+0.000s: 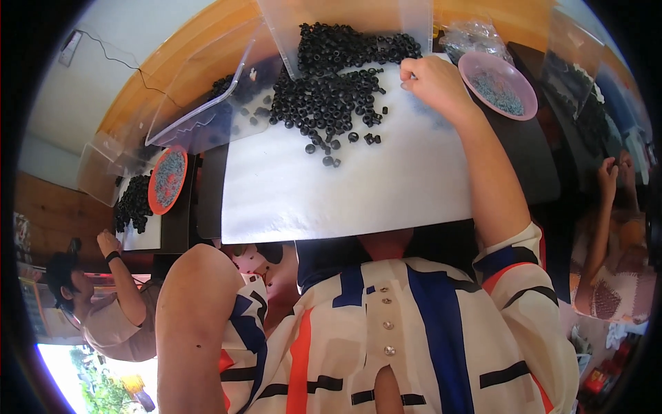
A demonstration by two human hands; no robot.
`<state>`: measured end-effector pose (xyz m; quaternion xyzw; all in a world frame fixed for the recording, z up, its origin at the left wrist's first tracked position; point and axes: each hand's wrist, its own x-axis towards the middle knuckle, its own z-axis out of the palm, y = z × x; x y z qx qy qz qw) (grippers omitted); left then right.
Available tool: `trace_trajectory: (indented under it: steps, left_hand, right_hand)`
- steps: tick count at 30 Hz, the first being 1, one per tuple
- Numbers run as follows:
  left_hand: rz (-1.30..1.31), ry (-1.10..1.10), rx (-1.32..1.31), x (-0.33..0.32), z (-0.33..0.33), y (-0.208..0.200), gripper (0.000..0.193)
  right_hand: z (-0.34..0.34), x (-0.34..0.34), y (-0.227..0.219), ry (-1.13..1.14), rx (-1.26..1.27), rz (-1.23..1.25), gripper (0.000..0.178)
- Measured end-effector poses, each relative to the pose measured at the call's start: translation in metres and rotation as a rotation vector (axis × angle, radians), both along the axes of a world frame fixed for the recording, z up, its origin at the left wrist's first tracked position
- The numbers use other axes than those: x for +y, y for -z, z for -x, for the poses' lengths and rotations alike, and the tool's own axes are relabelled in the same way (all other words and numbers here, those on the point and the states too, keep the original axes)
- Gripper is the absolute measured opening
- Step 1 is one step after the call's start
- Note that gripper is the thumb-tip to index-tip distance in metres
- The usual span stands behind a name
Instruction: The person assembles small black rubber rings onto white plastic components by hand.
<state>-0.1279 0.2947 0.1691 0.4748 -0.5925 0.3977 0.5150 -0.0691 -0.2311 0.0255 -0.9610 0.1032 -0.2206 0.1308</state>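
Note:
My right hand (434,84) hovers at the right side of a heap of small black ring-shaped parts (321,103), with its fingers curled and pressed together. Whatever the fingertips may hold is too small or hidden to make out. The heap spills from a clear plastic bin (426,27) onto a white sheet (345,196), and several loose pieces lie along its near edge. My left arm (196,310) is bent at the lower left, elbow toward the sheet; its hand is out of the picture.
A pink bowl (491,61) of small grey-blue pieces stands right of my hand, by a crumpled clear bag (476,38). Another clear bin (200,127) tilts at the left. A co-worker (114,310) sits left near an orange bowl (156,204); another person (610,255) is at right.

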Motion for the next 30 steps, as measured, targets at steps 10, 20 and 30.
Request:
trace_trajectory:
  steps: [10, 20, 30]
  left_hand:
    - [-0.003, -0.013, 0.006, 0.045, 0.014, 0.026, 0.045]
    - [0.026, -0.158, -0.008, -0.084, -0.029, 0.03, 0.047]
    - [-0.165, -0.116, 0.172, -0.131, -0.13, 0.056, 0.038]
  right_hand:
    - [0.005, -0.013, -0.004, -0.038, 0.238, -0.063, 0.009]
    - [0.003, 0.021, -0.003, -0.078, 0.283, 0.163, 0.013]
    - [0.001, 0.026, 0.011, 0.003, 0.299, 0.19, 0.015]
